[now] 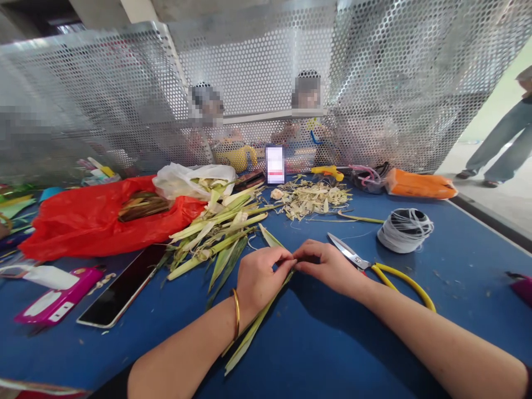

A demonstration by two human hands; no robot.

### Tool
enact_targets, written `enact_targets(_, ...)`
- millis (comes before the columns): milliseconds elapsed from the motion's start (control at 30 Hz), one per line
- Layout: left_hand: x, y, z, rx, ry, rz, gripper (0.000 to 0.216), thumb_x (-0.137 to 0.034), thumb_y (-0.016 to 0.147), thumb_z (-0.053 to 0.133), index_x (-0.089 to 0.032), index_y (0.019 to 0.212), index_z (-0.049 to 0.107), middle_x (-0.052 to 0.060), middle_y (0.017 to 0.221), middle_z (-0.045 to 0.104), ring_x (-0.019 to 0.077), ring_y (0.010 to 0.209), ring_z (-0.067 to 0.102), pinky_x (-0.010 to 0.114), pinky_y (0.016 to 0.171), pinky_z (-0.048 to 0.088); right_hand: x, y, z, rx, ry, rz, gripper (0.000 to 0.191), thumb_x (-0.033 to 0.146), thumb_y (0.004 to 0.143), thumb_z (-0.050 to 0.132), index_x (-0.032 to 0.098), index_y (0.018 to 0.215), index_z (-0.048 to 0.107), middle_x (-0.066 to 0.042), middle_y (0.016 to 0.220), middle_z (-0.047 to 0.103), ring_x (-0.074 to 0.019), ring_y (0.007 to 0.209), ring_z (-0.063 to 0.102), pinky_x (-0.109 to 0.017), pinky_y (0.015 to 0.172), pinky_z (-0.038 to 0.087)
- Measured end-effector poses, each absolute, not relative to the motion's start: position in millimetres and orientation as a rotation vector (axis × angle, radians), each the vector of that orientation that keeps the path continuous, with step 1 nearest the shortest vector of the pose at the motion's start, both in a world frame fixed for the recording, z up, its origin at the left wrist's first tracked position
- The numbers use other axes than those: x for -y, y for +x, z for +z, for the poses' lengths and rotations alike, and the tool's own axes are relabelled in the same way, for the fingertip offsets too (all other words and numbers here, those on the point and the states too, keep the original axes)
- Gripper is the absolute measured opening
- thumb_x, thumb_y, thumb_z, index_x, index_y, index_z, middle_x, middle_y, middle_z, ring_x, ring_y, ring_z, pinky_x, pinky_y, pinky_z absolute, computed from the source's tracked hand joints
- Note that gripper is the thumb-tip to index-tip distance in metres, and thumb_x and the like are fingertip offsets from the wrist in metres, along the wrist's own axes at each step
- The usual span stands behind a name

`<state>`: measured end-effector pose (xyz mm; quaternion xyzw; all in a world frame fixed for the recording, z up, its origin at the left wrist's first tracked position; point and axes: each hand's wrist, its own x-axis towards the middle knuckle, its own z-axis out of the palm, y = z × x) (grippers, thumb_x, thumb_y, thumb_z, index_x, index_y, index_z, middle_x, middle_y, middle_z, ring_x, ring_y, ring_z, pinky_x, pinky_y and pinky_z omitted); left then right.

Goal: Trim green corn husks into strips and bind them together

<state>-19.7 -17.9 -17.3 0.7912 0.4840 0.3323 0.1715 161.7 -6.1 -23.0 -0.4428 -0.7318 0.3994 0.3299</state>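
Note:
My left hand [265, 275], with a gold bangle at the wrist, pinches a long green leaf strip [251, 342], perhaps corn husk. The strip runs diagonally under that hand toward me. My right hand [328, 265] is closed too, its fingertips meeting the left ones at the same strip; the exact grip point is small and partly hidden. Beyond my left hand lies a heap of green husk-like leaves [224, 221]. Scissors [359, 260] with yellow handles rest open beside my right forearm. A spool of white string [405, 230] stands farther right.
Pale leaf scraps [313, 198] are piled at the back, near a lit phone [275, 164] and an orange packet [420, 184]. On the left are a red plastic bag [95, 221], a dark phone [124, 285] and a magenta case [60, 296]. A perforated metal screen [249, 55] bounds the blue table.

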Motion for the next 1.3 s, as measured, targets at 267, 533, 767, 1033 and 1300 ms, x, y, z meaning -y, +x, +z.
enact_targets(267, 20.0, -18.4, -13.5, -1.41, 2.222, 0.974, 0.012, -0.024, 0.083, 0.06, -0.022, 0.075, 0.068, 0.0, 0.076, 0.071, 0.0138, 0.072, 0.063, 0.023, 0.069, 0.04, 4.2, 161.0, -25.2, 1.791, -1.162, 1.11, 0.009, 0.024, 0.074, 0.062, 0.018, 0.071, 0.066, -0.001, 0.078, 0.06, -0.0153, 0.075, 0.056, -0.028, 0.069, 0.042)
enact_targets(533, 18.8, -20.0, -12.0, -1.423, 2.189, 0.959, 0.013, -0.026, 0.082, 0.06, -0.022, 0.074, 0.069, 0.0, 0.074, 0.071, 0.0137, 0.069, 0.062, 0.023, 0.067, 0.04, 4.6, 161.9, -19.8, 1.676, -1.191, 1.203, 0.015, 0.032, 0.075, 0.06, 0.017, 0.074, 0.064, -0.002, 0.083, 0.064, -0.0165, 0.081, 0.057, -0.029, 0.076, 0.043)
enact_targets(767, 18.6, -20.3, -11.9, -1.429, 2.185, 0.947, 0.014, -0.027, 0.083, 0.059, -0.022, 0.075, 0.069, 0.0, 0.074, 0.071, 0.014, 0.07, 0.062, 0.023, 0.067, 0.04, 6.4, 160.5, -16.5, 1.675, -1.183, 1.273, 0.02, 0.036, 0.078, 0.058, 0.017, 0.081, 0.064, -0.002, 0.082, 0.067, -0.0168, 0.079, 0.059, -0.029, 0.075, 0.044)
enact_targets(1033, 19.0, -19.2, -9.7, -1.422, 2.187, 0.936, 0.012, -0.026, 0.081, 0.061, -0.022, 0.074, 0.069, 0.0, 0.074, 0.071, 0.014, 0.07, 0.062, 0.023, 0.067, 0.041, 3.6, 161.1, -22.5, 1.742, -1.156, 1.176, 0.016, 0.033, 0.077, 0.063, 0.018, 0.072, 0.065, -0.002, 0.083, 0.066, -0.0177, 0.083, 0.059, -0.032, 0.08, 0.045)
enact_targets(1300, 18.2, -20.0, -13.0, -1.395, 2.171, 0.942, 0.012, -0.027, 0.081, 0.062, -0.023, 0.073, 0.07, 0.0, 0.075, 0.072, 0.015, 0.071, 0.063, 0.024, 0.068, 0.041, 2.5, 164.8, -20.3, 1.774, -1.109, 1.103, 0.02, 0.035, 0.081, 0.059, 0.02, 0.07, 0.064, -0.003, 0.084, 0.066, -0.0192, 0.088, 0.06, -0.033, 0.084, 0.044)
